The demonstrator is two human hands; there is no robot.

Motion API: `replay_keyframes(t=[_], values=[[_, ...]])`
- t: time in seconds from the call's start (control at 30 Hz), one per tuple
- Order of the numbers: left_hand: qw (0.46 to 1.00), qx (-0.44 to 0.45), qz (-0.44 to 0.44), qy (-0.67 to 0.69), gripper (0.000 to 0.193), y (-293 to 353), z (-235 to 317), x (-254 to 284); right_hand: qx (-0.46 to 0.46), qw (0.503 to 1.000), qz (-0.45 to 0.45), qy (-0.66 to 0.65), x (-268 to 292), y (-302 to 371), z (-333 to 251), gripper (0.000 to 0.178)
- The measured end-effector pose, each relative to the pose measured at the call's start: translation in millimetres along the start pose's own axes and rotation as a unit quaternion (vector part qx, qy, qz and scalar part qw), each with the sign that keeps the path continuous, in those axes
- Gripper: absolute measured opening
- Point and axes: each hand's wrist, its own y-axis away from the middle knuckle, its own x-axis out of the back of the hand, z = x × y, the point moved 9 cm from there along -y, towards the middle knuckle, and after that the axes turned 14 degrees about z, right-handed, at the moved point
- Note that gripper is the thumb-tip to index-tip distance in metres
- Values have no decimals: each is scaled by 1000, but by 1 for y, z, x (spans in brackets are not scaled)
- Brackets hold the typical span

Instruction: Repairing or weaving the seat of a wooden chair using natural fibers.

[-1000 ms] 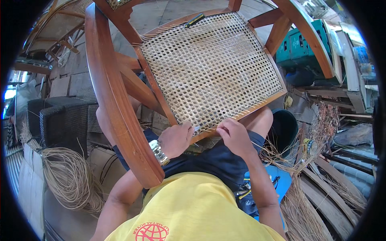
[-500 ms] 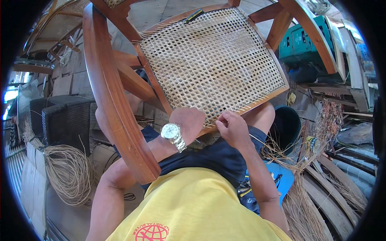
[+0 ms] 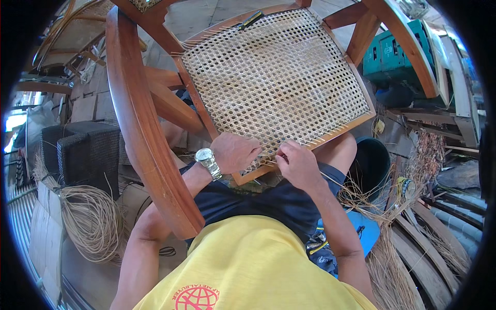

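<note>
A wooden armchair frame with a woven cane seat (image 3: 279,77) lies tilted before me, its near edge over my lap. My left hand (image 3: 236,152), with a metal-band watch on the wrist, is closed at the seat's near left corner; whatever its fingers hold is hidden. Close to its right, my right hand (image 3: 297,163) pinches at the near edge, where cane strands come through the frame. A loose cane strand (image 3: 333,180) runs out past my right wrist. Short strand ends (image 3: 328,137) stick out along the near rail. The fingertips' exact grip is too small to see.
A yellow-and-black tool (image 3: 251,20) lies on the seat's far rail. The curved wooden arm (image 3: 147,139) stands by my left forearm. Coiled cane (image 3: 93,222) hangs at left. A dark bucket (image 3: 371,168), loose cane and a green crate (image 3: 385,54) are at right.
My left hand has shifted left and its wrist has turned, uncovering the near left corner of the seat frame. My right hand stays pinched at almost the same place.
</note>
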Motion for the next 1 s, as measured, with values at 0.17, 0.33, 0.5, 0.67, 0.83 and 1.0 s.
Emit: replay_keyframes(t=[0.17,0.33,0.5,0.67,0.83,1.0], values=[[999,-7,21,26,24,3,-1,2,48,996,-70,-3,-7,-16,-3,11],[997,61,28,-24,20,14,5,8,98,985,-138,-30,-15,-21,-6,11],[994,71,-26,-85,18,22,27,14,73,994,-79,-19,-8,-9,-9,12],[995,62,-21,-77,14,12,42,19,56,996,-61,-30,-4,-9,-5,12],[985,67,-75,-140,13,1,54,17,70,993,-80,-58,-2,-12,0,9],[982,79,-71,-154,12,4,55,17,104,989,-78,-66,-4,-16,-7,6]])
